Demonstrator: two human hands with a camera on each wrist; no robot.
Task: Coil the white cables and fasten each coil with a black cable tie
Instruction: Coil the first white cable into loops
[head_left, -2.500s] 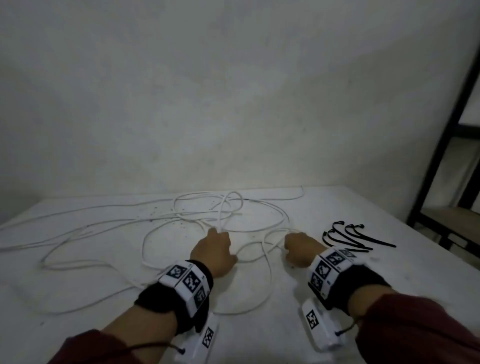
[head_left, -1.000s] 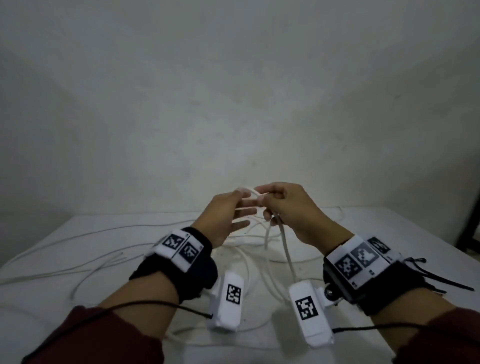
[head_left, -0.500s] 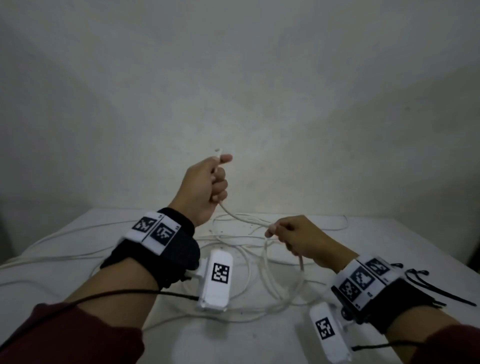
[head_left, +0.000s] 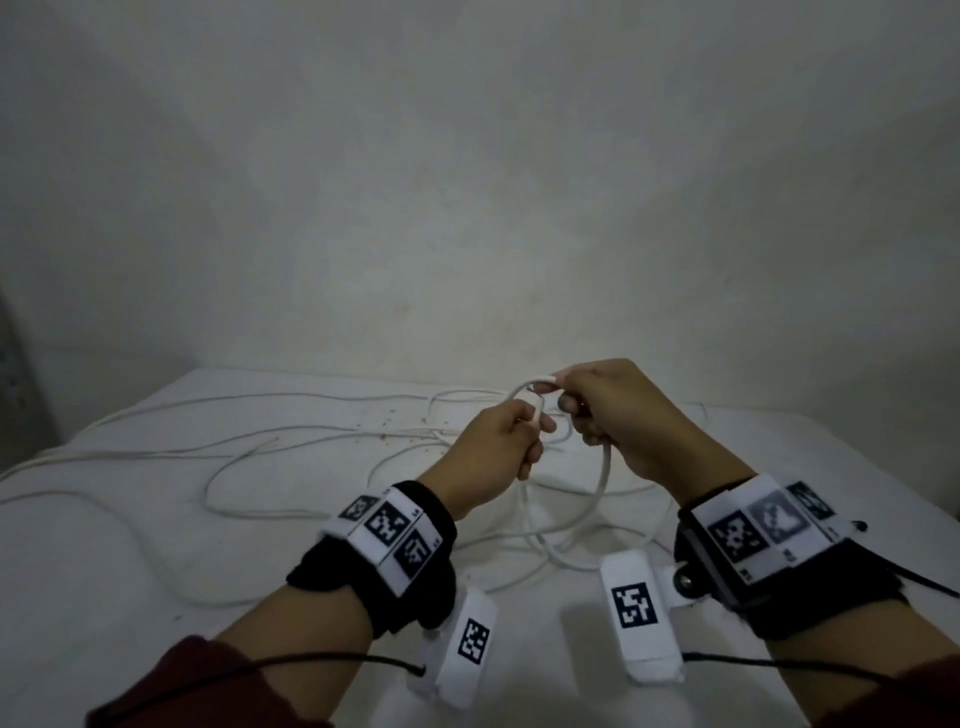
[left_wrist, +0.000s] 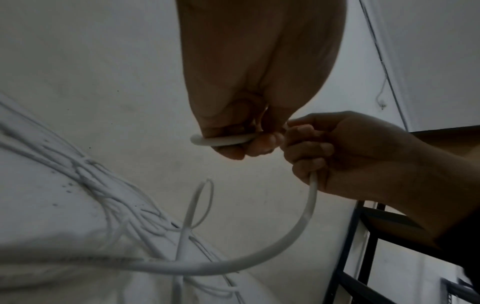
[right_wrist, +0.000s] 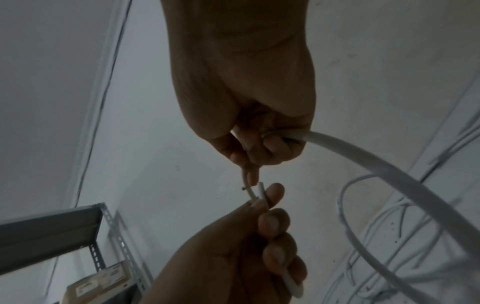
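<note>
Cables (head_left: 291, 452) sprawl on table (head_left: 104, 571), under hands.

a white table (head_left: 130, 561) stands against a pale wall. loose white cables (head_left: 270, 447) lie spread over it in long runs and slack loops, thickest toward the middle and far side, where strands cross one another, with other strands trailing toward the left edge. small dark specks (head_left: 387, 428) dot the surface near the far cables. at the right edge a thin black strand (head_left: 930, 590) lies on the table.
</note>
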